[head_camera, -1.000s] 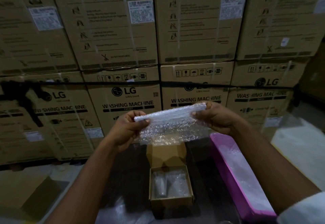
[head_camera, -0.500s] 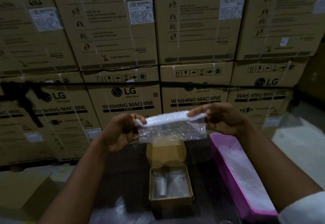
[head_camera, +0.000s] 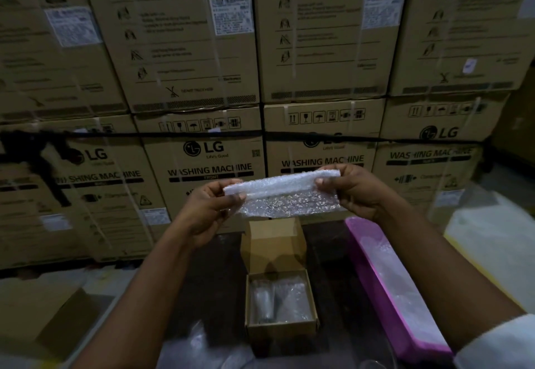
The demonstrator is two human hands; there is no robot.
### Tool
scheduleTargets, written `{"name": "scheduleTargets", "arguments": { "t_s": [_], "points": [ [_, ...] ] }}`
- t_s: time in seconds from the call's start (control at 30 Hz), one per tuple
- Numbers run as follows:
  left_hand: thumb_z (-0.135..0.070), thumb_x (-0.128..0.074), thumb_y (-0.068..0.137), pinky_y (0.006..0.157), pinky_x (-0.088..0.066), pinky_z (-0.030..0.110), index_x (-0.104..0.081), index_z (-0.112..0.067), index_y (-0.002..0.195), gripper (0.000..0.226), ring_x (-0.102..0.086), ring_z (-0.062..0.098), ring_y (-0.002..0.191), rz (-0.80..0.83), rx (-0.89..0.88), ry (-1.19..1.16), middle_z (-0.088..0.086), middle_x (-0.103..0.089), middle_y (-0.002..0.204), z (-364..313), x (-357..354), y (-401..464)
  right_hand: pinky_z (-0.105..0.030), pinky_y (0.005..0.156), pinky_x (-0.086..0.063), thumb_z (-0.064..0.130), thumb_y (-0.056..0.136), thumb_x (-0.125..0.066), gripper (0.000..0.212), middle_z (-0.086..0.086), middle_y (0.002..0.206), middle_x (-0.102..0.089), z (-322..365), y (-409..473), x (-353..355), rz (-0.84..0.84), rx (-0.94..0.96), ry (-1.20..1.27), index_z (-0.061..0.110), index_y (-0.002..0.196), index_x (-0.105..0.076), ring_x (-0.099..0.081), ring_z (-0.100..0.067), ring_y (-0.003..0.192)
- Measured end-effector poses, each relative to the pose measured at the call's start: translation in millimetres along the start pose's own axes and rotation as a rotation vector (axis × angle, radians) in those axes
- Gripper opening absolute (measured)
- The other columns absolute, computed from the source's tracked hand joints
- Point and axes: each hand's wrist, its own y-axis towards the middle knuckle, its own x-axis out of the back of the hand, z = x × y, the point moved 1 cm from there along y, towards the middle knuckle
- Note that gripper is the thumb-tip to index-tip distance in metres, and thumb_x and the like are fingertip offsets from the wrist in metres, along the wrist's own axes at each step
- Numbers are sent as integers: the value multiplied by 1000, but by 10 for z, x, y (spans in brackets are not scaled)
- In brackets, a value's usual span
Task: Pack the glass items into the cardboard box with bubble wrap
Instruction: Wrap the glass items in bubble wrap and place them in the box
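A sheet of bubble wrap (head_camera: pixel 285 195) is held up in the air, its top edge folded over into a thick band. My left hand (head_camera: pixel 212 209) pinches its left end and my right hand (head_camera: pixel 354 190) pinches its right end. Below them on the dark table stands a small open cardboard box (head_camera: pixel 279 329) with its lid flap up. Inside it lie a glass (head_camera: pixel 262 300) on the left and a bubble-wrapped bundle (head_camera: pixel 292 300) on the right.
A long pink tray (head_camera: pixel 373 279) lined with bubble wrap lies to the right of the box. Loose plastic wrap (head_camera: pixel 199 345) sits at the table's near edge. A wall of stacked washing machine cartons (head_camera: pixel 202 166) stands behind. A brown carton (head_camera: pixel 49 316) sits low left.
Both hands have folded the sheet's top edge over further, so the hanging part is shorter. The hands stay at about the same height above the box.
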Motion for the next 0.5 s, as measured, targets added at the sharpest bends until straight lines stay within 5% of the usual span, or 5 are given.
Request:
{"name": "scheduleTargets", "arguments": {
  "t_s": [0.2,0.4,0.5],
  "points": [
    [6,-52,90,60,-59,25,-57,-9,95,17,-64,13,64,67,59,-169,9,-64,85,33,-35,35,-29,64,-61,-6,89,-52,21,-14,95,-69,-29,-20,-80,78,-16,130,4,106,-59,-71,-22,81],
    [11,-38,93,62,-60,26,-53,-7,84,25,-73,29,82,94,87,-325,20,-71,99,-22,-83,-5,-23,70,-59,-11,91,-44,25,-17,106,-69,29,-35,-47,143,-25,105,-2,103,-64,-70,-22,91],
    [11,-32,86,77,-60,30,-50,-6,78,26,-68,34,102,112,72,-427,25,-67,112,-22,-70,-3,-24,77,-58,-8,87,-38,31,-23,120,-63,57,-74,-23,229,-11,143,-7,92,-68,-64,-31,109]
  ]
}}
